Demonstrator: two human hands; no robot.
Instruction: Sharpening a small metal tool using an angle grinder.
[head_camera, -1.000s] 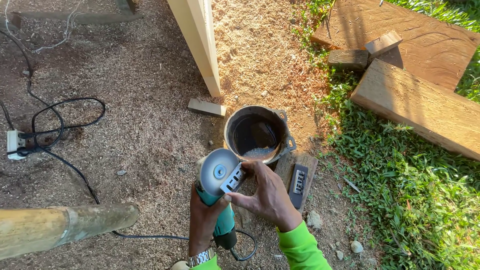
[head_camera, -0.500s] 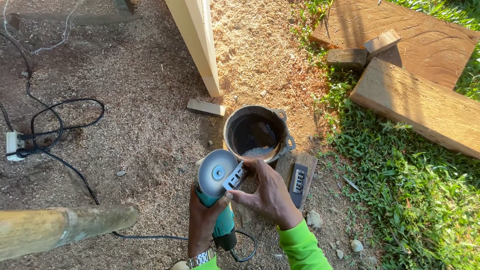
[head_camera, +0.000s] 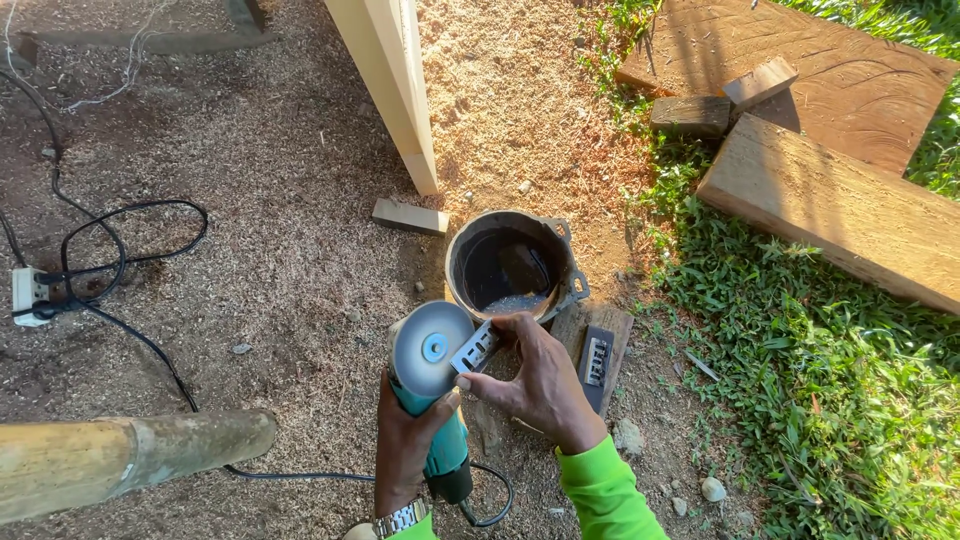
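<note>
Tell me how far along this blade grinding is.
Set up: the pot holds water, and a second blade lies on the wooden block. In hand: the left hand grips the angle grinder while the right hand presses a slotted metal blade to its disc. How much is ground can't be judged.

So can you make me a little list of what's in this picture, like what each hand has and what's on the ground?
Left hand: grips the teal angle grinder with a grey round disc
Right hand: holds a small slotted silver metal blade against the disc
Just ahead: round dark metal pot with water inside
Beside pot: second slotted blade on a small wooden block
Ground: sawdust, black cable, pale wooden post
Right side: grass, wooden planks
</note>
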